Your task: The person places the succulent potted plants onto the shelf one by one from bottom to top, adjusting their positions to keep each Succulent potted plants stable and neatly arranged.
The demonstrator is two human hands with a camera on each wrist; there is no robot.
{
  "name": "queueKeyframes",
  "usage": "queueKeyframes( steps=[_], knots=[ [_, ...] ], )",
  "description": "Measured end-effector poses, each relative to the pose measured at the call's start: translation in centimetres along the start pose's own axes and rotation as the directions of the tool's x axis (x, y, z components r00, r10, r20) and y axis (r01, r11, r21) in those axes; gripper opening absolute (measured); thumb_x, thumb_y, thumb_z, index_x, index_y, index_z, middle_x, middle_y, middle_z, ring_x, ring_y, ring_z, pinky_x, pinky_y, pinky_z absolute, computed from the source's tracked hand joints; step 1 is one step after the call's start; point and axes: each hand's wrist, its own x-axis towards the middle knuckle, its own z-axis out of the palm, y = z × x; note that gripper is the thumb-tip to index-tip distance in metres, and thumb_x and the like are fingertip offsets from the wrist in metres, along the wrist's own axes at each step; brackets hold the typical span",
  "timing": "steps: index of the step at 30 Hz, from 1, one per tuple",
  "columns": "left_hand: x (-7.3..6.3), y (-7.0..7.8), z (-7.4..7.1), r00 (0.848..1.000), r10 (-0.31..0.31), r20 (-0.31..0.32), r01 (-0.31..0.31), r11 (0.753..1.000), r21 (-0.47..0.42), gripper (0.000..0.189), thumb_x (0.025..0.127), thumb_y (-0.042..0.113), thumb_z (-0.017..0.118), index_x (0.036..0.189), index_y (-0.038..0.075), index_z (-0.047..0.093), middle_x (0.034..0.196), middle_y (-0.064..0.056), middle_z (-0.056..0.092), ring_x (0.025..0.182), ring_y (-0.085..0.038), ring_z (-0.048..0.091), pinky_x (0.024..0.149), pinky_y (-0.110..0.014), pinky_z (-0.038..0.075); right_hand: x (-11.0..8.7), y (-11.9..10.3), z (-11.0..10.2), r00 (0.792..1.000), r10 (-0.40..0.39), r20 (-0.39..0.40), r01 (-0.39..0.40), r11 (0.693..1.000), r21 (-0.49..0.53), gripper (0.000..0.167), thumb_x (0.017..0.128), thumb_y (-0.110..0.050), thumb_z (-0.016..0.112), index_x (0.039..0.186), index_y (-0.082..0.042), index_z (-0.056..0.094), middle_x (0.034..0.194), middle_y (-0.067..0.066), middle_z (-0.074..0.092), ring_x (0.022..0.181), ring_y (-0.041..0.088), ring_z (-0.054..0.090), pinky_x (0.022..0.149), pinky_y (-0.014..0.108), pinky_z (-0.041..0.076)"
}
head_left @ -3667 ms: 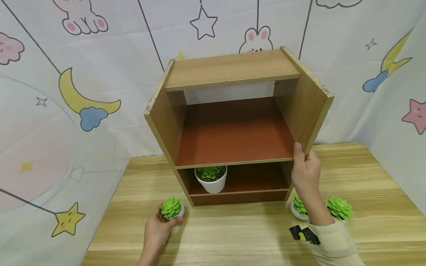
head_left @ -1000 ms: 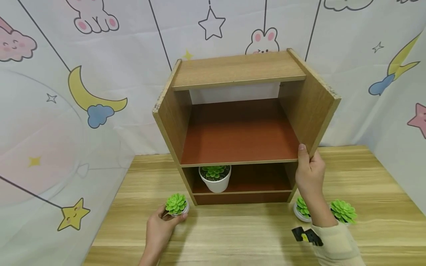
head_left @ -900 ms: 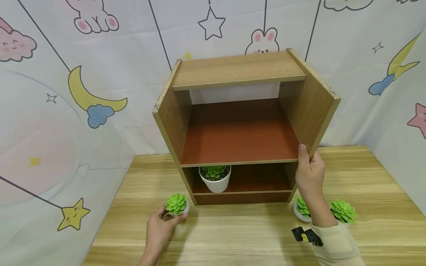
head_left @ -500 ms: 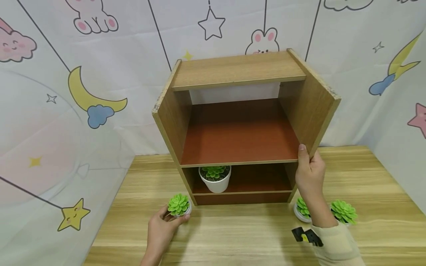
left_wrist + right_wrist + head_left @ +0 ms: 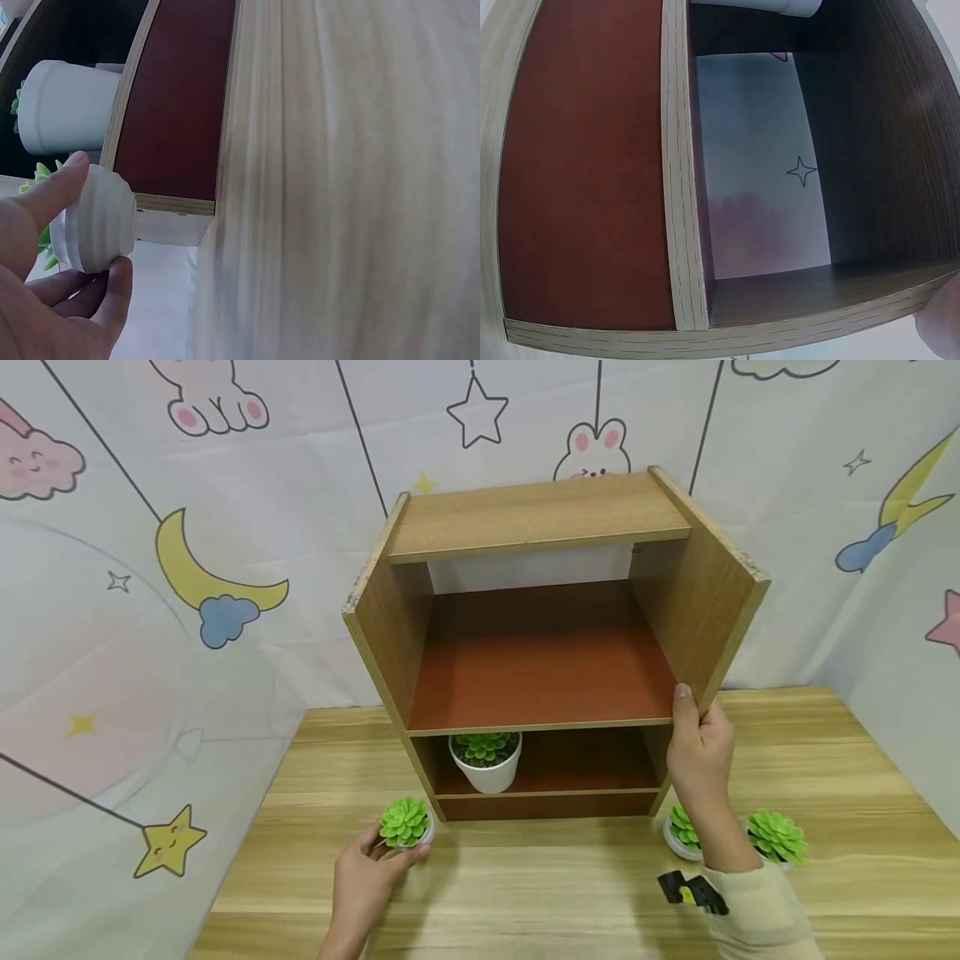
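Observation:
My left hand (image 5: 363, 878) holds a small potted succulent (image 5: 405, 822) in front of the lower left corner of a wooden shelf unit (image 5: 528, 520). In the left wrist view, its white ridged pot (image 5: 99, 219) sits between thumb and fingers, above the tabletop. On the right, my right hand (image 5: 697, 756) grips the front edge of the unit's side panel, thumb inside; its fingers are mostly hidden behind the panel. A larger succulent in a white pot (image 5: 487, 774) stands at the left of the lower compartment.
Two more small succulents stand on the wooden table (image 5: 547, 893) beside the right forearm: one partly hidden succulent (image 5: 682, 833) and another succulent (image 5: 776, 837) farther right. The upper shelf board (image 5: 540, 660) is reddish brown. A patterned cloth (image 5: 300, 485) hangs behind.
Over the last second my left hand has shifted slightly right with the small succulent, closer to the shelf unit's corner. My right hand keeps its grip on the side panel.

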Motion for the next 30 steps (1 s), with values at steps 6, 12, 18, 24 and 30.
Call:
queueKeyframes(
  steps=[6,12,18,24,30],
  knots=[
    [-0.5,0.3,-0.1,1.0,0.008,0.004,-0.008,1.0,0.018,0.076,0.067,0.026,0.092,0.131,0.001,0.061,0.127,-0.022,0.06,0.112,-0.032,0.06,0.092,-0.039,0.049,0.0,0.1,0.0,1.0,-0.001,0.01,0.001,1.0,0.003,0.036,0.104,-0.022,0.051,0.111,0.01,0.065,0.093,-0.012,0.064,0.09,0.01,0.057,0.077,0.022,0.042],
    [-0.7,0.7,0.1,0.999,0.032,-0.001,-0.032,0.999,0.03,0.072,0.066,0.023,0.093,0.128,0.002,0.063,0.126,-0.02,0.061,0.111,-0.03,0.061,0.09,-0.038,0.05,0.0,0.2,-0.1,1.0,-0.003,0.011,0.003,1.0,0.012,0.036,0.104,-0.022,0.05,0.115,0.009,0.065,0.098,-0.009,0.065,0.094,0.009,0.057,0.08,0.022,0.043],
    [-1.0,1.2,0.3,0.999,0.049,-0.01,-0.048,0.997,0.052,0.071,0.065,0.022,0.094,0.126,0.001,0.065,0.125,-0.019,0.062,0.109,-0.029,0.062,0.09,-0.041,0.05,-0.1,0.2,-0.1,1.0,-0.009,0.008,0.008,1.0,0.01,0.037,0.104,-0.022,0.05,0.116,0.009,0.064,0.099,-0.007,0.065,0.095,0.009,0.058,0.081,0.022,0.043],
    [-1.2,1.4,0.4,0.998,0.063,-0.01,-0.062,0.996,0.059,0.074,0.063,0.024,0.094,0.127,0.001,0.064,0.125,-0.021,0.061,0.11,-0.031,0.062,0.093,-0.044,0.048,-0.1,0.2,0.0,1.0,-0.007,0.007,0.007,1.0,0.0,0.037,0.104,-0.022,0.05,0.117,0.01,0.064,0.103,0.0,0.066,0.097,0.009,0.058,0.082,0.022,0.043],
    [-1.4,1.5,0.5,0.996,0.092,-0.012,-0.091,0.994,0.06,0.073,0.064,0.027,0.094,0.126,0.002,0.065,0.124,-0.02,0.062,0.111,-0.031,0.061,0.093,-0.046,0.047,0.0,0.2,-0.1,1.0,-0.003,0.002,0.003,1.0,-0.004,0.038,0.104,-0.023,0.05,0.118,0.01,0.064,0.104,0.005,0.066,0.097,0.009,0.058,0.082,0.022,0.043]
  ],
)
